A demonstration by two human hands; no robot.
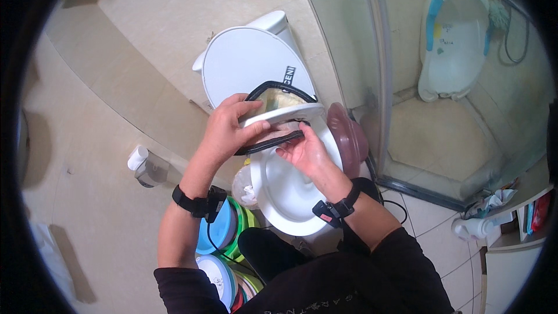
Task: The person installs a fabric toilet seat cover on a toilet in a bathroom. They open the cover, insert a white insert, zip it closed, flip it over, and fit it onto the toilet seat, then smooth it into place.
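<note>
A white toilet bowl (296, 212) stands in front of me, its rim bare. Over it rises a white curved piece that looks like the lifted toilet seat (299, 110), seen nearly edge-on. A soft cover with black edging (267, 142), cream and pinkish inside, shows on both sides of it. My left hand (226, 125) grips the seat's left part, thumb on the near side, fingers on the far side and partly hidden by it. My right hand (308, 151) pinches the cover's near black edge with fingers and thumb. Both wrists wear black straps with small boxes.
Behind is a white oval lid (247, 58). Beside the bowl stand a plum-coloured basin (347, 139), a small bag-lined bin (244, 186) and stacked coloured tubs (218, 229). A glass shower wall (372, 81) rises right, a white baby bath (456, 40) behind it. A dispenser (145, 166) hangs left.
</note>
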